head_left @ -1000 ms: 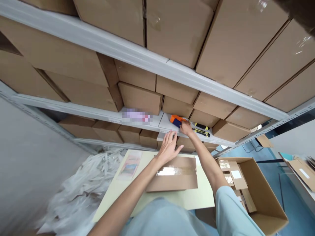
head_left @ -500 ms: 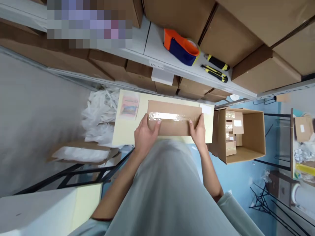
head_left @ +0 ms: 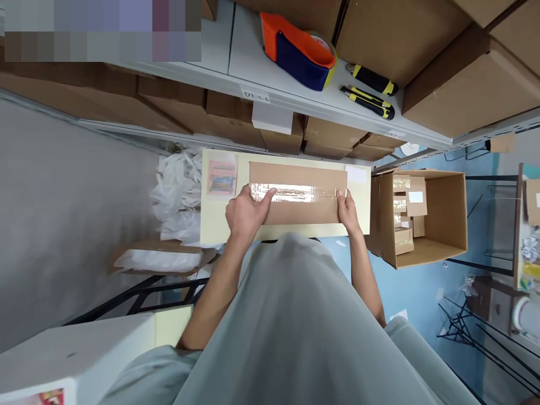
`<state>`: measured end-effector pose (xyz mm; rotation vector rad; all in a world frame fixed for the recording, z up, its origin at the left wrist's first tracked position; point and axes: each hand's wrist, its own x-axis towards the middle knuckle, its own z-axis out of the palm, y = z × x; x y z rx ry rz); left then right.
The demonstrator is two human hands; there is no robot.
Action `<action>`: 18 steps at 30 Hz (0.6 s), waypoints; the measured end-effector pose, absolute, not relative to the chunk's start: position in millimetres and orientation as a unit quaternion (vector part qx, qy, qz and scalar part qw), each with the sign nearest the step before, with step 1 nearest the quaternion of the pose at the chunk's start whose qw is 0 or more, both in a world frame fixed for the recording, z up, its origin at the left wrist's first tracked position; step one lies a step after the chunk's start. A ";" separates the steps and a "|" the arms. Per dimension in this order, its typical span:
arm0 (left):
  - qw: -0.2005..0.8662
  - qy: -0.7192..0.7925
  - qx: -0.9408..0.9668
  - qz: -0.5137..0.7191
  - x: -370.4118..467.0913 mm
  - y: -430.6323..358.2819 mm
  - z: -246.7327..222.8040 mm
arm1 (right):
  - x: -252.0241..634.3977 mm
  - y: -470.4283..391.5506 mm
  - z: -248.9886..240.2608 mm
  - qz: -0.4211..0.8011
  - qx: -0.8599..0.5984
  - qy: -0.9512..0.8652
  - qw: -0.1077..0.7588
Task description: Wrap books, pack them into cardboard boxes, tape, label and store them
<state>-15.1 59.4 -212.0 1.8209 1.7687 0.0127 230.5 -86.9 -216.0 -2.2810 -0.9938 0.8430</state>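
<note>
A flat brown cardboard box [head_left: 301, 212] lies lengthwise across the pale yellow table [head_left: 358, 216] in front of me. Shiny clear packing tape [head_left: 295, 193] runs along the middle of its upper face. My left hand [head_left: 247, 211] grips the left end, its thumb on the tape and its other fingers around the edge. At the right end my right hand [head_left: 348, 211] holds the box the same way, thumb on top near the tape's end. The undersides of both grips are hidden.
To the right stands an open carton [head_left: 442, 250] with several small taped boxes inside. On the shelf above lie an orange and blue tape dispenser [head_left: 299, 53] and two utility knives [head_left: 371, 93]. White plastic wrapping [head_left: 179, 185] is heaped left of the table.
My right hand has shifted slightly right along the box's end, and its thumb now sits closer to the edge. The whole view has moved a little; both hands still hold the box.
</note>
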 end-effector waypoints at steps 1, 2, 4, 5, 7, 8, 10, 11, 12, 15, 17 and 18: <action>0.305 0.655 0.691 0.021 -20.2 59.8 -215.4 | 231.9 -88.7 -217.1 0.314 -0.828 -0.375 0.276; 0.312 0.647 0.695 0.037 -25.2 60.0 -218.3 | 232.1 -89.6 -218.2 0.311 -0.824 -0.375 0.287; 0.330 0.633 0.698 0.064 -34.3 60.6 -221.8 | 229.5 -89.4 -219.3 0.294 -0.841 -0.356 0.283; 0.343 0.626 0.697 0.070 -38.4 61.1 -221.9 | 227.2 -88.7 -218.4 0.284 -0.854 -0.341 0.273; 0.370 0.610 0.697 0.076 -46.7 62.2 -217.8 | 221.2 -88.0 -212.0 0.272 -0.875 -0.311 0.252; 0.382 0.597 0.701 0.085 -51.3 62.6 -213.5 | 217.9 -88.9 -205.8 0.269 -0.880 -0.303 0.248; 0.410 0.562 0.707 0.131 -62.0 62.5 -202.2 | 210.8 -94.8 -188.5 0.258 -0.878 -0.307 0.262; 0.428 0.540 0.706 0.165 -68.0 62.0 -196.6 | 207.2 -100.0 -178.3 0.247 -0.873 -0.317 0.275; 0.449 0.517 0.701 0.200 -74.3 61.3 -192.3 | 203.7 -106.3 -168.4 0.233 -0.869 -0.329 0.287; 0.498 0.479 0.677 0.252 -92.9 57.5 -195.2 | 195.3 -129.2 -150.7 0.192 -0.865 -0.348 0.307; 0.517 0.480 0.667 0.241 -103.5 53.2 -214.1 | 191.8 -143.6 -156.5 0.194 -0.864 -0.333 0.325; 0.525 0.484 0.660 0.231 -107.7 50.5 -227.8 | 190.5 -149.6 -165.0 0.209 -0.861 -0.320 0.337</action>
